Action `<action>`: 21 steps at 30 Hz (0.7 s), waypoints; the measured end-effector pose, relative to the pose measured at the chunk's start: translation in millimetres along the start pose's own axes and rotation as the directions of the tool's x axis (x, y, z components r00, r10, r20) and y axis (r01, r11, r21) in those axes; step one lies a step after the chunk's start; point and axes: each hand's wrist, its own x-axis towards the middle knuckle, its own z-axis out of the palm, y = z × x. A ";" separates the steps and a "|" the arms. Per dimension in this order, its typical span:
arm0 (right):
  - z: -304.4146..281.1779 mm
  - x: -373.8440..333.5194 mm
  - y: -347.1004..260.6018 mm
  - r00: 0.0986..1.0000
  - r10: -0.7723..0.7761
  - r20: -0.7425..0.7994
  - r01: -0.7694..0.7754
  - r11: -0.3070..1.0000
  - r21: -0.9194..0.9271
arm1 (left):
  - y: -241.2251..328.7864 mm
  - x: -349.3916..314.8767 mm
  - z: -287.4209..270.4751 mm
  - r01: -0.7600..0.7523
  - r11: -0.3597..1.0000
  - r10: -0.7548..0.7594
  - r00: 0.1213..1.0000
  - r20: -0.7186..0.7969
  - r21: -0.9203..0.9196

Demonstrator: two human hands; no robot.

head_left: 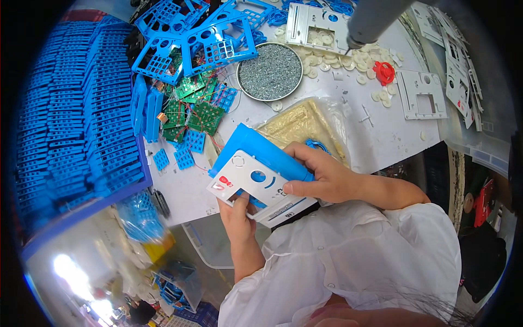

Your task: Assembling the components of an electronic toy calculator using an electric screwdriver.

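Close to my body I hold a blue plastic housing point(245, 144) with a white faceplate point(245, 173) over its front, both tilted. The faceplate has a round hole, a square cut-out and small printed marks. My left hand point(238, 218) grips the lower left side, with fingers at the square cut-out. My right hand point(321, 174) is closed round the right end, its thumb on the faceplate and its fingers on the blue housing. Whether the two parts are fully joined cannot be seen. Behind them lies a yellowish pad in clear plastic point(297, 122).
A round tray of small screws point(271, 71) stands mid-table. Green circuit boards point(206, 117), blue keypads point(195, 141) and blue frames point(218, 43) lie left of it. White discs point(327, 60), a red part point(384, 73) and a grey tool point(376, 24) are to the right. A crate of blue housings point(81, 120) fills the left.
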 end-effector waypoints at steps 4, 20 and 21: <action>0.5 -4.6 -6.4 0.999 0.034 -0.001 -0.034 0.994 -0.104 | -23.2 3.3 -4.2 -0.224 0.971 0.228 0.973 -0.042 0.085; 14.9 -16.2 -4.5 1.000 -0.008 0.014 0.010 0.990 -0.143 | -34.1 -33.9 -3.2 -0.248 0.969 0.248 0.969 0.001 0.015; 15.2 -16.6 -3.7 1.000 -0.016 0.009 0.017 0.991 -0.134 | -30.3 -34.5 -2.4 -0.241 0.970 0.241 0.970 0.009 0.001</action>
